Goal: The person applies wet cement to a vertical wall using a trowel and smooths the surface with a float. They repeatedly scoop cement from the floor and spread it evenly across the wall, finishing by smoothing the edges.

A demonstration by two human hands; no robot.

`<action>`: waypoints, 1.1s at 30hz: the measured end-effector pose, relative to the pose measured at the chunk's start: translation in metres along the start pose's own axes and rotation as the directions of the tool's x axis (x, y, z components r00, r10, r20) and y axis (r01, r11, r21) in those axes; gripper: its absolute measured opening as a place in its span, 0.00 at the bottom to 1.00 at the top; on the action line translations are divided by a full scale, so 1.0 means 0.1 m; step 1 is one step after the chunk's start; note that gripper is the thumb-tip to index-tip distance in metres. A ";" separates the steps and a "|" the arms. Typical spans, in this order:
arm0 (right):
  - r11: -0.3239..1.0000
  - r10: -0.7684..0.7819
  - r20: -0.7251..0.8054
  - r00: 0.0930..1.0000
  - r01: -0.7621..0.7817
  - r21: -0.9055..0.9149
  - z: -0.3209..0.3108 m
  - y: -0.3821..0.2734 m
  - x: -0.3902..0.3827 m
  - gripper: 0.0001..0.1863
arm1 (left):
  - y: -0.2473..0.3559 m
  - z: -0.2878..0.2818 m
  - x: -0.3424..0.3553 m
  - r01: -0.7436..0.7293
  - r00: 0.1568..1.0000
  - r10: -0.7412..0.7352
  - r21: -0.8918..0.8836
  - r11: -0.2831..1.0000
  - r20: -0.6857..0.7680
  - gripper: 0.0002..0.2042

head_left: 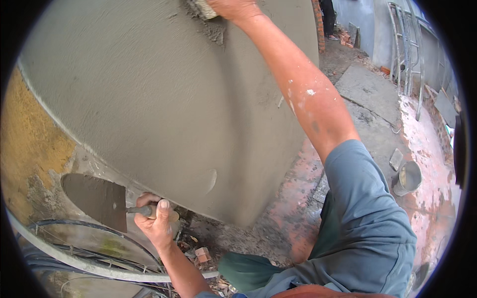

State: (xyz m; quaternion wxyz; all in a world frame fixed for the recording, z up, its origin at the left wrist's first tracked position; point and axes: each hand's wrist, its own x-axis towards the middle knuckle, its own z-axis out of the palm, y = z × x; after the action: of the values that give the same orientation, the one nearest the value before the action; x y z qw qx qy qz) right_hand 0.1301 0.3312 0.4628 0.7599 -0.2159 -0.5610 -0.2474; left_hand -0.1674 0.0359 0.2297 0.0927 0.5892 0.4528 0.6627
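Note:
My left hand [155, 221] is closed round the handle of a trowel [97, 202]. The trowel's broad blade, rounded at its far end and coated in grey mortar, points left beside the lower edge of a wall of smooth wet plaster [149, 109]. At the top edge of the view, my right hand [233, 7] grips a pale block-like tool [202, 9] pressed to the plaster, with wet mortar clumped around it. The frame cuts off part of that hand and tool, so the tool's exact kind is hidden. A shallow curved mark shows in the plaster near my left hand.
Black cables [99, 248] run at the lower left, below a yellowed wall [30, 134]. A bucket [409, 177] stands on the stained floor at right. Metal ladder-like frames [405, 49] lean on the far wall. Broken brick [202, 255] lies near my legs; another person's legs show behind.

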 end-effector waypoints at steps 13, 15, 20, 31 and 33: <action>0.975 -0.220 0.105 0.970 0.214 0.065 -0.19 -0.47 0.32 0.35 | -0.06 -0.01 0.09 0.083 0.995 -0.080 -0.036 0.996 0.064 0.14; 0.972 -0.233 0.141 0.962 0.226 0.064 -0.39 -0.46 -0.06 0.35 | -0.08 -0.01 0.08 0.114 0.992 -0.112 -0.045 0.992 0.055 0.14; 0.915 0.403 0.170 0.899 -0.400 -0.048 -0.26 0.12 0.17 0.32 | -0.09 -0.02 0.10 0.010 0.997 -0.010 0.001 1.000 0.076 0.13; 0.878 0.461 0.280 0.842 -0.479 -0.002 -0.44 0.09 0.01 0.35 | -0.08 -0.02 0.09 0.116 0.992 -0.112 -0.064 0.991 0.066 0.13; 0.934 0.346 0.202 0.916 -0.356 0.013 -0.29 -0.09 0.33 0.34 | -0.08 -0.02 0.09 0.133 0.989 -0.127 -0.085 0.987 0.069 0.13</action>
State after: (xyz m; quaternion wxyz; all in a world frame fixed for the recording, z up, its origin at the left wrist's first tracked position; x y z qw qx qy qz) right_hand 0.1548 0.3022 0.4863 0.7380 -0.3175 -0.5913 -0.0704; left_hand -0.1754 0.0456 0.2308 0.1764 0.5745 0.4569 0.6558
